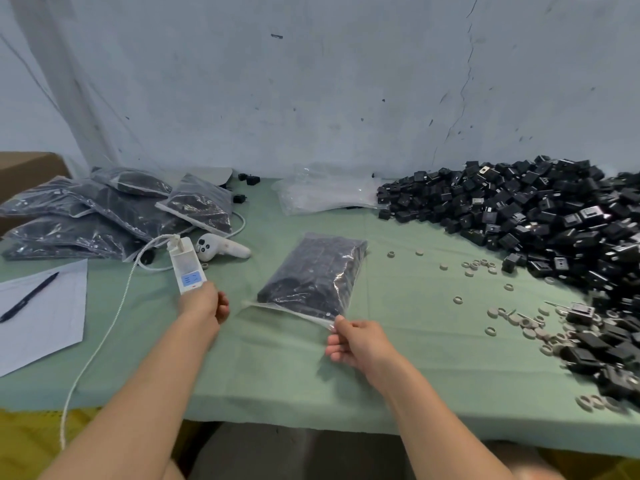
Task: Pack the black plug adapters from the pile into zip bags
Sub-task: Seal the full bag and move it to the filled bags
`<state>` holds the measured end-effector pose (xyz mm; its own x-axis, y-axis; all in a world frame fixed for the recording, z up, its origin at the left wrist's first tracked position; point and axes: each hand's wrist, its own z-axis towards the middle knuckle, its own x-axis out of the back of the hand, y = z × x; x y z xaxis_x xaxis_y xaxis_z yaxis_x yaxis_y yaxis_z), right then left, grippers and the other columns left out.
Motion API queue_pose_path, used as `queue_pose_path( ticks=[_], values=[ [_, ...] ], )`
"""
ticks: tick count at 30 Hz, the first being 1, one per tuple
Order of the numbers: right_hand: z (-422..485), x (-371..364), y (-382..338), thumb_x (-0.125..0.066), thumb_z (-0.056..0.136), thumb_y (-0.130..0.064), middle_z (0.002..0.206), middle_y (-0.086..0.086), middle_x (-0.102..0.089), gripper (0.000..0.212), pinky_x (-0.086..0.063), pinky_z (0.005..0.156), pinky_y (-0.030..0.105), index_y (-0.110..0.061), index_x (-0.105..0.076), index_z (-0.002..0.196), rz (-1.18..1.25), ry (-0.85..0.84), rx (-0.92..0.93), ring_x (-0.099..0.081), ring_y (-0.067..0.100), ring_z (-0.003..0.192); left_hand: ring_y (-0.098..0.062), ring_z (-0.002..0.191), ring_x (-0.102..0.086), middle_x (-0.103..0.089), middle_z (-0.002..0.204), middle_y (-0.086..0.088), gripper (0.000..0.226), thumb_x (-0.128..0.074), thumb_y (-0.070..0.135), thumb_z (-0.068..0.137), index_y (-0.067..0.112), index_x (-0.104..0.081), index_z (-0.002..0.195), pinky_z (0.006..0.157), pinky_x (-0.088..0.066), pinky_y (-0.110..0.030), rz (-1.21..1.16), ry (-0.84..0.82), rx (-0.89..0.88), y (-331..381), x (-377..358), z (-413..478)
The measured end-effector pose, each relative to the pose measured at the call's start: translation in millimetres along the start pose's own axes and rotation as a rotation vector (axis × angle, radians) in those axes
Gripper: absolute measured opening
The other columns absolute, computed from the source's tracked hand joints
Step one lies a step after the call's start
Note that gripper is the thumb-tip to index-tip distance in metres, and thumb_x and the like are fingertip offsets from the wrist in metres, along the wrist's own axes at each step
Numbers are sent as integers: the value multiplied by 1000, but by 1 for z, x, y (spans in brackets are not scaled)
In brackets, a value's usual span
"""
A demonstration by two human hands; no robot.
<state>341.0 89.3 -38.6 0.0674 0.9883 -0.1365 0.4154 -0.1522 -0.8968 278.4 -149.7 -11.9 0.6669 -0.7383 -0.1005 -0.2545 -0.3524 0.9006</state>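
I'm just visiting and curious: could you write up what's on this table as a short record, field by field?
surface: green cloth over a table
centre: filled zip bag of black adapters, lying flat
right hand: fingers pinching the bag's near corner
left hand: gripping a white handheld device with a lit screen and a cord
right side: large pile of loose adapters, small pale rings scattered beside it
far left: stack of packed bags
far middle: empty clear bags
near left: pen on paper
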Motion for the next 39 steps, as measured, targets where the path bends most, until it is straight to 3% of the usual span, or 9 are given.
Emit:
queue_pose_path(
  ticks=[5, 10, 14, 18, 24, 27, 29, 33, 39],
  values=[
    [-3, -2, 1, -47, 106, -20, 58, 9, -60, 34, -51, 41, 22, -2, -57, 80, -28, 11, 14, -60, 13, 39, -6, 27, -41, -48, 62, -8, 28, -46, 24, 103, 7, -47, 81, 29, -28, -11, 136, -372, 154, -60, -20, -87],
    [0, -4, 2, -39, 108, -19, 44, 5, -58, 47, -48, 40, 22, -4, -58, 68, -97, 41, 31, -55, 15, 35, -5, 31, -38, -47, 43, 0, 33, -52, 17, 98, 10, -54, 66, 33, -27, -11, 341, -549, 70, -78, -59, -122],
    [3, -8, 10, -38, 107, -23, 50, 9, -60, 48, -55, 53, 33, -9, -57, 65, -294, 135, 115, -57, 22, 41, -6, 24, -32, -41, 40, -5, 44, -51, 6, 97, 10, -45, 54, 32, -26, -10, 330, -540, 87, -83, -63, -123],
    [0, -18, 15, -35, 107, -28, 63, 9, -67, 42, -54, 49, 34, -13, -57, 74, -403, 264, 188, -59, 24, 45, -4, 23, -32, -39, 32, 1, 37, -50, 3, 94, 8, -47, 57, 30, -20, -10, 288, -472, 102, -77, -65, -116],
    [-2, -23, 14, -36, 107, -30, 71, 10, -67, 42, -58, 72, 49, -12, -57, 74, -392, 354, 209, -67, 34, 66, -2, 23, -31, -46, 40, 3, 29, -56, 3, 90, 9, -49, 62, 29, -19, -11, 159, -311, 88, -71, -61, -97],
    [1, -25, 17, -35, 106, -31, 95, 17, -71, 42, -55, 83, 50, -5, -65, 93, -431, 372, 207, -68, 39, 87, 0, 24, -31, -46, 57, 0, 27, -56, 2, 91, 9, -50, 66, 29, -18, -11, 91, -258, 110, -63, -54, -78],
    [3, -27, 18, -34, 106, -31, 106, 20, -70, 44, -53, 88, 51, -2, -66, 103, -437, 372, 204, -66, 40, 96, 1, 24, -30, -44, 56, 1, 29, -52, 1, 93, 11, -47, 66, 28, -17, -11, 73, -260, 119, -57, -52, -67],
    [5, -26, 21, -31, 106, -33, 103, 19, -70, 45, -53, 87, 47, -3, -65, 104, -461, 394, 225, -67, 38, 95, 0, 22, -30, -40, 33, 9, 31, -48, 1, 95, 14, -44, 67, 27, -15, -10, 62, -259, 107, -53, -53, -55],
    [2, -24, 21, -33, 106, -28, 102, 18, -70, 40, -53, 88, 45, -5, -65, 110, -459, 407, 247, -67, 38, 95, 0, 22, -31, -45, 46, 2, 32, -51, 2, 95, 12, -47, 65, 27, -18, -11, 110, -149, 45, -45, -34, -29]
  ],
)
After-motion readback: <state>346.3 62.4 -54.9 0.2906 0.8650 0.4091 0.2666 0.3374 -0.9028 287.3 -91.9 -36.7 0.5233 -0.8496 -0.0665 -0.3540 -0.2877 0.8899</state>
